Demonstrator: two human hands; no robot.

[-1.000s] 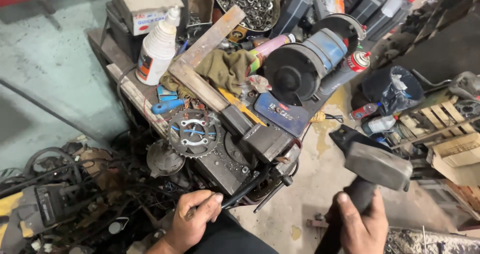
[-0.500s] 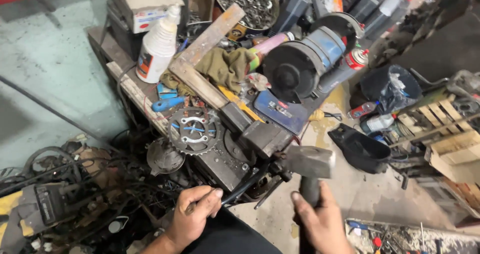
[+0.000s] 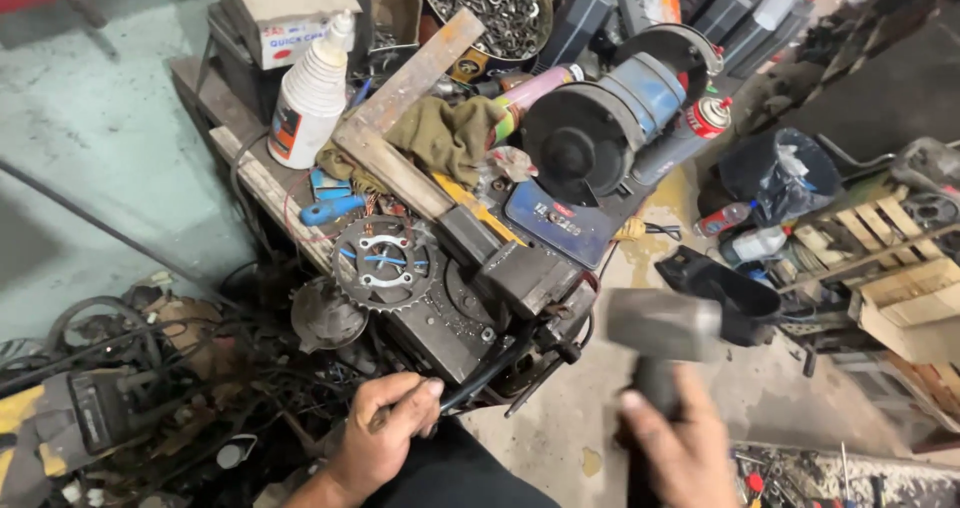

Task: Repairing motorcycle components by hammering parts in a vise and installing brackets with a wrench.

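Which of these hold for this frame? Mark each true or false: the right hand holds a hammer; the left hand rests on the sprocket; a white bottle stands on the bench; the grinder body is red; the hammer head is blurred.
1. The right hand holds a hammer. True.
2. The left hand rests on the sprocket. False: it grips a thin dark rod below the vise, apart from the sprocket.
3. A white bottle stands on the bench. True.
4. The grinder body is red. False: it is blue.
5. The hammer head is blurred. True.
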